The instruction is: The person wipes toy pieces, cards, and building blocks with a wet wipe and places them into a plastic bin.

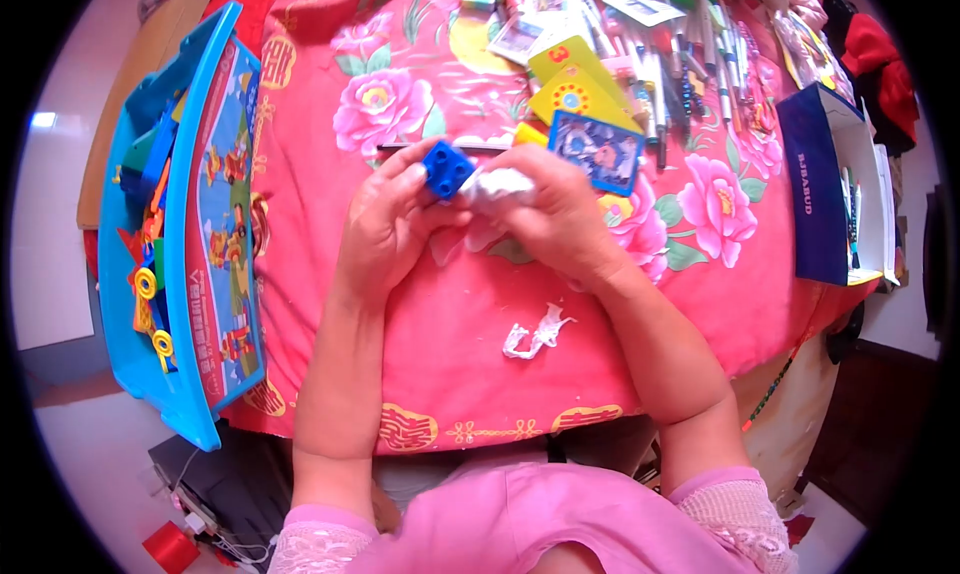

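Note:
My left hand (392, 209) grips a blue toy building block (447, 170) with round studs, its fingers and thumb closed around the sides. Bunched in my right hand (555, 209) is a white tissue (503, 186), which meets or nearly meets the block's right side. Both hands are above the pink flowered cloth, close together. A crumpled strip of white tissue (540, 331) lies on the cloth below my right hand. Just beyond the hands are a blue-framed picture card (596, 152) and yellow cards (577, 96).
On the left stands a blue plastic bin (225, 274) with colourful toy pieces inside. Many pens and markers (690, 64) are spread at the back right. A dark blue box (815, 189) with pens in it sits at the right edge. The flowered cloth (440, 354) covers the surface.

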Demonstrator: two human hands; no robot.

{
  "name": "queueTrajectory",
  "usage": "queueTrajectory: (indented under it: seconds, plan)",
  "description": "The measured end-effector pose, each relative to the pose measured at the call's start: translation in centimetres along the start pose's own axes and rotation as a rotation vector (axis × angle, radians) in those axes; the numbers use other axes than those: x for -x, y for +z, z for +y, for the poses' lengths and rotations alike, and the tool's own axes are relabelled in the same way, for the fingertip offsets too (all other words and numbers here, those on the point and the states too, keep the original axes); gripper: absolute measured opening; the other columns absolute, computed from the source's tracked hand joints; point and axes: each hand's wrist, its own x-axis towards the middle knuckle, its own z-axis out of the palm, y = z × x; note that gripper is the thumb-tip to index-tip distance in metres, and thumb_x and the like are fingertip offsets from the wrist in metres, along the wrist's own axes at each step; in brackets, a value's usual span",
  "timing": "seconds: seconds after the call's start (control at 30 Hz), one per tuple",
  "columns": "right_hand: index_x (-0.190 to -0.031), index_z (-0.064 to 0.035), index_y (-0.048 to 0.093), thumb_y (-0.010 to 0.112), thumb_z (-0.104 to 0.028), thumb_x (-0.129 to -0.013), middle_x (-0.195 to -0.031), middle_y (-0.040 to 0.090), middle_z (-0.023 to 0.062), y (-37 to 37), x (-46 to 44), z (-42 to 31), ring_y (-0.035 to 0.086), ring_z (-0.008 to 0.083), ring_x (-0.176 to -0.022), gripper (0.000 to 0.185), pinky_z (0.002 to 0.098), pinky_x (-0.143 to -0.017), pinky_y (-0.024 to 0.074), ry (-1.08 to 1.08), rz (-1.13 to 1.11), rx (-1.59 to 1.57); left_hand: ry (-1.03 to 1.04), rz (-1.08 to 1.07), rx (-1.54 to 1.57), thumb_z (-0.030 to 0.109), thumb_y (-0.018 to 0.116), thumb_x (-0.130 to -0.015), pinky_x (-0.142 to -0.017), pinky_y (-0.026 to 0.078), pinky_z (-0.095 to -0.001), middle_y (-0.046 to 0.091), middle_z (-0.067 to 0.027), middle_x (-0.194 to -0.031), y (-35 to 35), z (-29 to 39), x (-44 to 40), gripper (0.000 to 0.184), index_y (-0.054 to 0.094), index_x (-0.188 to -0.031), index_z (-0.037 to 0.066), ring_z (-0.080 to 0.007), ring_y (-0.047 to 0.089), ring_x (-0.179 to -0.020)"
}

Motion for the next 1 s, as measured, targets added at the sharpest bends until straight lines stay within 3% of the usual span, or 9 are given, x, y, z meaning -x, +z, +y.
queueTrajectory:
  seconds: [0.1,0.27,0.37,0.47,0.6,0.73,0.87,0.93,1.0]
  plan:
    - [-0.090,-0.0031,0.059,0.061,-0.007,-0.082,-0.076,0.058,0.0008,-0.3,-0.3,-1.4,0.054,0.0054,-0.067,0.009,0.0202,-0.055,0.0435,0.344,0.098,-0.432,-0.042,-0.053,0.051,0.010,0.045,-0.091,-0.070,0.056,-0.0297,0.058,-0.0139,-0.106,-0.5,-0.1,-0.8,0.034,0.042,-0.123,-0.003,-0.0210,0.062,-0.088]
    - [-0.094,-0.0027,0.057,0.063,-0.012,-0.084,-0.081,0.059,0.0007,-0.7,0.1,-2.8,0.054,0.0053,-0.070,0.015,0.0201,-0.056,0.0448,0.284,0.214,-0.572,-0.036,-0.056,-0.078,0.010,0.050,-0.088,-0.063,0.054,-0.0248,0.060,-0.0121,-0.101,0.4,-0.3,-0.6,0.035,0.045,-0.121,-0.002,-0.0173,0.062,-0.082]
    - [-0.095,-0.0035,0.056,0.063,-0.012,-0.084,-0.082,0.058,0.0005,0.1,0.5,-2.6,0.055,0.0052,-0.071,0.016,0.0200,-0.057,0.0455,0.195,0.141,-0.526,-0.116,-0.171,-0.046,0.012,0.051,-0.088,-0.058,0.050,-0.0218,0.060,-0.0105,-0.098,-0.5,-1.0,-0.5,0.034,0.047,-0.119,-0.002,-0.0158,0.061,-0.076]
    - [-0.094,-0.0038,0.054,0.062,-0.014,-0.084,-0.080,0.058,0.0008,0.1,0.7,-2.5,0.054,0.0050,-0.071,0.016,0.0201,-0.058,0.0456,0.186,0.062,-0.489,-0.063,-0.113,0.001,0.011,0.050,-0.088,-0.056,0.048,-0.0224,0.060,-0.0105,-0.096,0.1,-1.1,-0.2,0.033,0.047,-0.118,-0.003,-0.0161,0.060,-0.071]
    - [-0.092,-0.0032,0.054,0.061,-0.013,-0.084,-0.079,0.058,0.0011,0.1,0.8,-2.3,0.054,0.0050,-0.070,0.015,0.0211,-0.057,0.0450,0.281,-0.069,-0.510,-0.022,-0.149,0.284,0.019,0.046,-0.092,-0.065,0.050,-0.0264,0.059,-0.0137,-0.101,-0.4,-0.5,-0.3,0.038,0.043,-0.122,-0.004,-0.0194,0.061,-0.081]
    - [-0.091,-0.0034,0.054,0.061,-0.011,-0.083,-0.078,0.059,0.0011,0.6,0.9,-1.9,0.054,0.0051,-0.069,0.013,0.0212,-0.056,0.0443,0.196,-0.004,-0.397,0.016,-0.138,0.269,0.021,0.046,-0.092,-0.070,0.051,-0.0270,0.058,-0.0148,-0.106,-0.1,-0.4,-0.1,0.040,0.042,-0.123,-0.005,-0.0204,0.061,-0.087]
    - [-0.092,-0.0053,0.056,0.062,-0.015,-0.084,-0.078,0.059,0.0001,0.0,0.3,-2.1,0.054,0.0050,-0.069,0.014,0.0202,-0.057,0.0444,0.291,0.154,-0.672,-0.034,-0.135,0.109,0.019,0.048,-0.092,-0.068,0.051,-0.0274,0.059,-0.0141,-0.104,0.1,-0.5,-0.3,0.038,0.043,-0.123,-0.003,-0.0196,0.061,-0.086]
    - [-0.092,-0.0048,0.056,0.062,-0.015,-0.084,-0.079,0.059,0.0005,-0.3,0.5,-2.3,0.055,0.0056,-0.070,0.014,0.0206,-0.059,0.0453,0.316,0.076,-0.613,-0.070,-0.153,-0.032,0.018,0.049,-0.091,-0.067,0.051,-0.0271,0.059,-0.0139,-0.103,0.1,-1.0,-0.2,0.038,0.044,-0.123,-0.002,-0.0188,0.061,-0.086]
    - [-0.093,-0.0042,0.056,0.062,-0.015,-0.084,-0.079,0.059,0.0008,-0.3,0.6,-2.3,0.056,0.0061,-0.071,0.015,0.0210,-0.060,0.0459,0.294,-0.007,-0.539,-0.050,-0.148,0.129,0.023,0.047,-0.093,-0.064,0.051,-0.0269,0.060,-0.0120,-0.101,-0.2,-0.9,-0.1,0.037,0.046,-0.120,-0.002,-0.0176,0.061,-0.084]
